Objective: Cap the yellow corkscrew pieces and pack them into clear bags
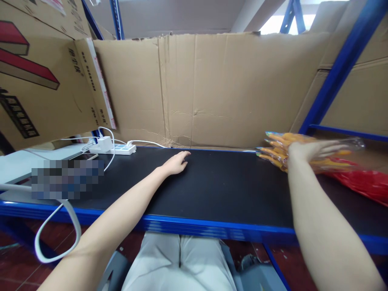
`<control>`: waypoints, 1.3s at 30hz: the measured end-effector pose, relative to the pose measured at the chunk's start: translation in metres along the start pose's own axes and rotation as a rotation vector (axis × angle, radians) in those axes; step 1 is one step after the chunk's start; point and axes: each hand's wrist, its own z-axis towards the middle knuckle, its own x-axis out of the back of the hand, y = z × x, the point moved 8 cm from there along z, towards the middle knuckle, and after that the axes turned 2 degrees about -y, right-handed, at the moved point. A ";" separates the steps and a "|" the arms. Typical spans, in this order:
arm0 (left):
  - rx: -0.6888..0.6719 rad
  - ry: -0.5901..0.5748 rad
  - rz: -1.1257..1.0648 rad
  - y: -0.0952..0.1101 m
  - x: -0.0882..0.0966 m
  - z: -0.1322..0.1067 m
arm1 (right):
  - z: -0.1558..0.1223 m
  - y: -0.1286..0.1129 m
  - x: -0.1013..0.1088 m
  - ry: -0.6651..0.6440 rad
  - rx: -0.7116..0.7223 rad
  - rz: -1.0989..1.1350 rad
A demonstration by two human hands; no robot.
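Note:
My left hand [176, 163] rests on the black shelf top [224, 190] near its back edge. Its fingers are loosely extended with the thumb apart, and it holds nothing. Over on the right, my right hand [306, 151] is on clear plastic packets of long orange items [274, 155] with some blue at their ends; their exact kind is unclear. Motion smears the fingers, which reach across the top packet and appear closed on it, the thumb hidden. A red plastic bag [363, 182] lies partly under and beside the packets.
A white power strip [121, 149] with a plugged-in charger [104, 144] sits at the back left, its cables trailing. A white cable loop [38, 242] hangs over the front edge. Cardboard [227, 93] walls the back; a printed carton [45, 81] stands left. A blue post [342, 68] rises right.

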 end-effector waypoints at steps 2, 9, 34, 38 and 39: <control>0.012 -0.010 0.017 0.000 0.000 -0.001 | -0.014 0.013 0.023 0.183 -0.258 0.154; 0.163 -0.023 0.160 -0.006 0.008 -0.005 | -0.038 -0.057 0.067 0.276 0.107 0.144; 0.972 0.524 0.429 -0.084 0.161 -0.095 | -0.153 -0.147 -0.103 -0.808 0.620 0.166; 1.100 0.565 0.300 -0.126 0.163 -0.141 | -0.154 -0.147 -0.104 -0.826 0.619 0.133; 1.132 0.571 0.280 -0.135 0.161 -0.151 | -0.155 -0.147 -0.104 -0.829 0.619 0.125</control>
